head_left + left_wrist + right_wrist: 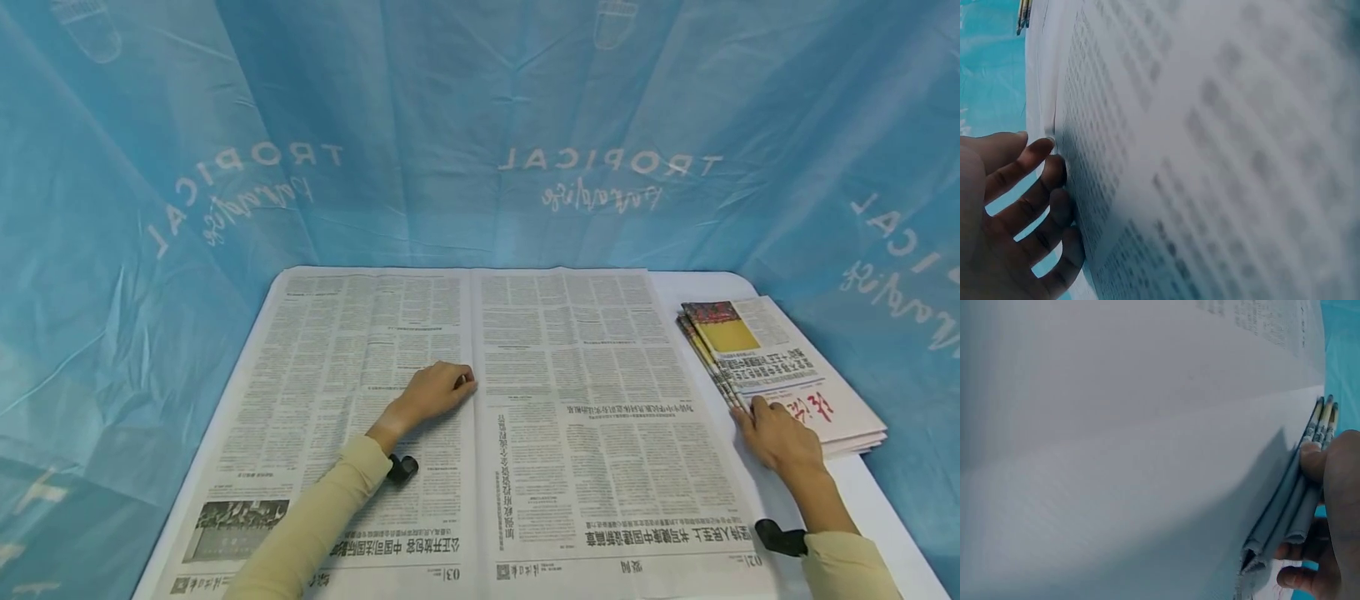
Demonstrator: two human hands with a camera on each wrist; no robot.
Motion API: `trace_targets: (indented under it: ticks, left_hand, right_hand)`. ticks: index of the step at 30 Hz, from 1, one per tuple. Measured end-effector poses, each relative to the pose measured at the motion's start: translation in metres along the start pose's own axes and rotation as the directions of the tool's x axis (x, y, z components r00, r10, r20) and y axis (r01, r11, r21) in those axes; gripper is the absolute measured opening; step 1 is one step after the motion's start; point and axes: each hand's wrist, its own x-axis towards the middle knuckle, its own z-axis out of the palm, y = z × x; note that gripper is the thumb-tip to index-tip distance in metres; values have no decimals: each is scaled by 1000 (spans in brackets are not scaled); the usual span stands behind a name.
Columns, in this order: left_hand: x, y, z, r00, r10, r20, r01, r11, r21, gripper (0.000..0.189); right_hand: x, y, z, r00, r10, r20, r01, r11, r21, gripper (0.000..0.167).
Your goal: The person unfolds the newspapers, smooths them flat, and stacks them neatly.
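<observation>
An unfolded newspaper (600, 367) lies flat over most of the white table, its centre fold running away from me. My left hand (431, 392) rests on it just left of that fold, with nothing held. In the left wrist view, loosely bent fingers (1047, 209) touch the printed sheet. On the right lies a stack of folded newspapers (817, 375), the top one showing a yellow and red picture. My right hand (783, 437) grips the stack's near left edge. The right wrist view shows the thumb (1314, 461) against the folded edges, with the other fingers bent beyond them.
The white table (697, 285) has rounded far corners. Blue sheeting (420, 100) with white lettering hangs behind it and along both sides. A strip of table separates the spread newspaper from the stack. Black wrist devices (780, 537) sit at the yellowish sleeve cuffs.
</observation>
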Motion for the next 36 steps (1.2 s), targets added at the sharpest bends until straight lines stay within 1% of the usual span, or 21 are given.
trace_targets:
  ticks: [4, 8, 10, 14, 17, 20, 24, 28, 33, 36]
  left_hand:
    - [2, 0, 1, 1000, -17, -7, 17, 1000, -18, 19]
    - [3, 1, 1, 999, -40, 2, 40, 999, -32, 20]
    - [4, 2, 1, 999, -49, 3, 49, 998, -34, 21]
    - [3, 1, 1, 998, -58, -4, 58, 998, -34, 21]
    - [3, 1, 2, 999, -53, -13, 52, 998, -44, 21]
    - [3, 0, 1, 998, -55, -8, 55, 997, -55, 21]
    - [3, -1, 0, 997, -73, 13, 74, 995, -60, 22]
    - [3, 0, -1, 996, -81, 24, 83, 994, -67, 21]
    - [5, 5, -2, 996, -80, 32, 81, 996, -41, 21]
    - [5, 9, -3, 995, -87, 41, 87, 996, -11, 19]
  right_hand:
    - [-1, -1, -2, 999, -51, 20, 51, 999, 1, 49]
    - [-4, -6, -4, 997, -73, 32, 72, 997, 24, 39]
    - [-6, -11, -6, 996, -85, 16, 84, 996, 31, 34]
    - [-11, -27, -7, 990, -123, -70, 126, 991, 51, 24]
    - [-16, -42, -8, 984, -137, -112, 147, 985, 86, 19]
    - [-21, -63, -8, 983, -140, -118, 154, 980, 125, 17]
    - [-25, -94, -8, 980, -158, -120, 179, 967, 184, 23]
    - [-26, -124, -5, 976, -174, -128, 202, 946, 253, 29]
    - [-23, -153, 2, 972, -186, -144, 222, 927, 303, 31]
    - [-22, -167, 7, 967, -211, -142, 246, 916, 317, 32]
